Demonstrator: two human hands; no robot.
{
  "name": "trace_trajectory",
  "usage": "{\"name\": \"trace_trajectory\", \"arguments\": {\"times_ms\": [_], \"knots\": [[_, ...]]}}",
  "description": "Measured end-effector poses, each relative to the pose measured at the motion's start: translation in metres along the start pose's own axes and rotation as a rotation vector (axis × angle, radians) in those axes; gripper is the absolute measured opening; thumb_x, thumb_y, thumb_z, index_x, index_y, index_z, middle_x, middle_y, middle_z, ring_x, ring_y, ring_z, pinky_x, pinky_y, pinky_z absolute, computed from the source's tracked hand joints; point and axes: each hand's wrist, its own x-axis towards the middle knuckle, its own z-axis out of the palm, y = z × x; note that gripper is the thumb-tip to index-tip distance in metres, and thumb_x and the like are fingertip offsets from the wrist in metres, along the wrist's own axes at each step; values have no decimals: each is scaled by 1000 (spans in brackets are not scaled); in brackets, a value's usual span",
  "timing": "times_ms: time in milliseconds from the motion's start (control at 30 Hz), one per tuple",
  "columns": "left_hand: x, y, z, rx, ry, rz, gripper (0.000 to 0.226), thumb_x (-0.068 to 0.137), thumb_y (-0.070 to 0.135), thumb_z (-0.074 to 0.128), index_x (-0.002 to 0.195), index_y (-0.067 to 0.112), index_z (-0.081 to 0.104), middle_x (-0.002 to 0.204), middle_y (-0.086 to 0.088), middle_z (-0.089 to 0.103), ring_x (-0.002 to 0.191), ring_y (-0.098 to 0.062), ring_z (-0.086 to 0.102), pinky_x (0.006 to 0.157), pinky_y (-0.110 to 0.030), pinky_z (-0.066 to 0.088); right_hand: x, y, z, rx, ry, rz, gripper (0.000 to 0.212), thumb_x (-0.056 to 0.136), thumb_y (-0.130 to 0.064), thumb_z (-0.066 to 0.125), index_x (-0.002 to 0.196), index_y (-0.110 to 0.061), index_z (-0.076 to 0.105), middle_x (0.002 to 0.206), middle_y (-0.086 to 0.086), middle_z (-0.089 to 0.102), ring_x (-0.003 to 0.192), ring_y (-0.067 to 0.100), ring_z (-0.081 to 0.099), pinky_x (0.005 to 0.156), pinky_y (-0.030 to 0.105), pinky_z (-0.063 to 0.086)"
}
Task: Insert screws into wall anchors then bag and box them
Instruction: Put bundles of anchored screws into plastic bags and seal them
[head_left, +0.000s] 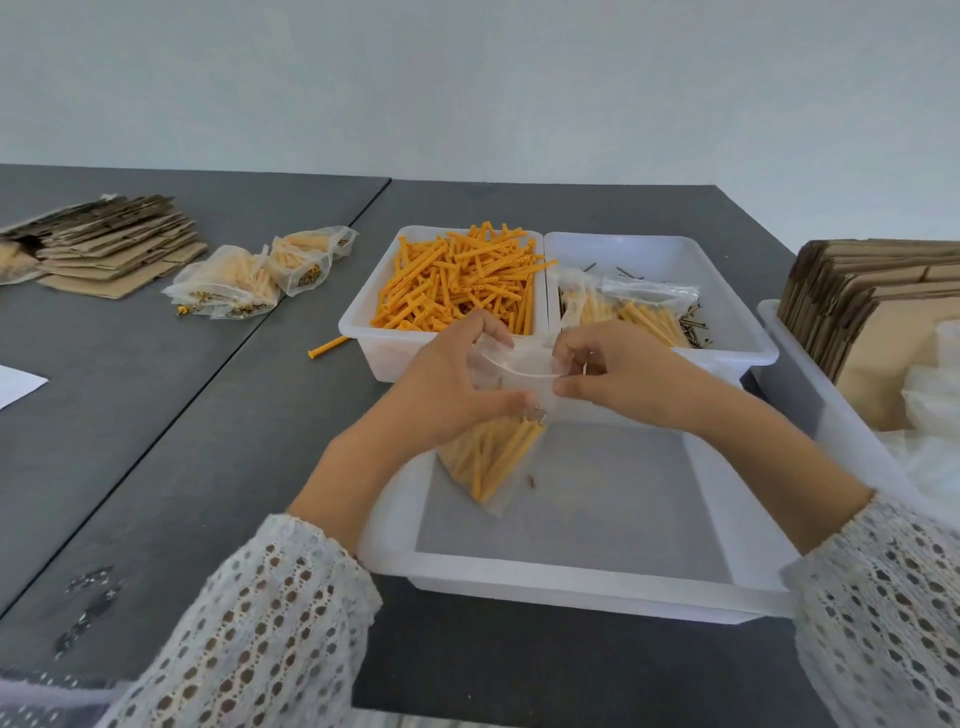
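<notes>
At the far left of the dark table (218, 426) lie flattened cardboard boxes (111, 247) and, beside them, filled bags (249, 280) of anchors. At centre, the left hand (447, 387) and the right hand (618, 371) each pinch the top edge of a clear bag (493, 462) of orange anchors, holding it above the near white tray (571, 582). Behind stand a tray of loose anchors (457, 283) and, to its right, a tray of screws (727, 312).

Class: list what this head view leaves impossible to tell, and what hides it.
- Bag seal state: covered by left hand and right hand.
- Count of anchors in it: too blurred.
- Right-hand cardboard stack: cut off by the frame edge.
</notes>
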Motion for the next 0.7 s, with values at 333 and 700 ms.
{"name": "trace_trajectory", "arguments": {"times_ms": [333, 700], "knots": [[-4, 22, -53, 408, -182, 232, 13, 83, 19, 80, 87, 21, 68, 81, 14, 65, 77, 3, 59, 70, -9, 42, -29, -11, -42, -124, -64, -162, 20, 88, -11, 68, 79, -27, 60, 79, -16, 62, 72, 8, 61, 69, 27, 50], [-27, 21, -38, 378, -196, 332, 13, 88, 18, 75, 84, 22, 62, 81, 12, 65, 80, -4, 63, 72, -18, 47, -48, -13, -33, -269, -107, -195, 14, 89, -32, 68, 83, -29, 56, 90, -18, 56, 78, 5, 60, 68, 17, 45]]}}
